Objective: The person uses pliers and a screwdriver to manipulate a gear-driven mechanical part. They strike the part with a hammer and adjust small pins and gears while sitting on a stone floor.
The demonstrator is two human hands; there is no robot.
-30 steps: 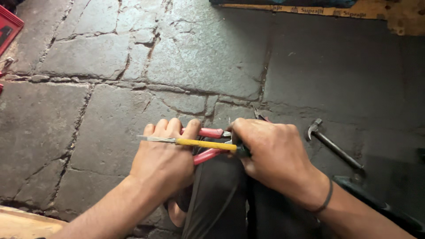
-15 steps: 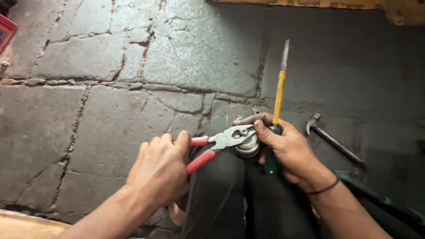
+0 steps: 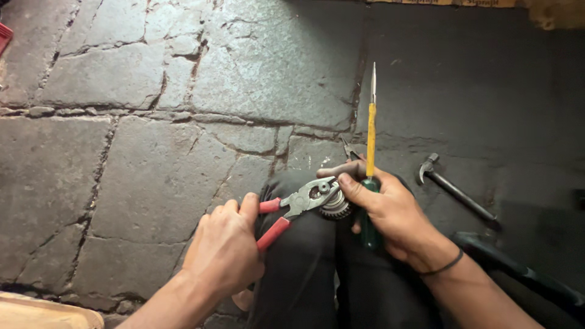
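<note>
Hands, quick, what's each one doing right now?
Left hand: closed on the red-handled pliers.
Right hand: closed, holding the screwdriver upright and a small toothed metal part.

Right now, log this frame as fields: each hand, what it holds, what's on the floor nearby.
left hand: grips red-handled steel pliers
pliers jaws: closed on a small toothed metal gear part
right hand: steadies the gear part, holds a green-handled screwdriver with yellow shaft, tip pointing away
floor: grey cracked stone slabs
nearby: dark metal hammer lying right of the hands
support: work rests over dark-trousered legs

Red tray [image 3: 5,36] cut off, top-left.
</note>
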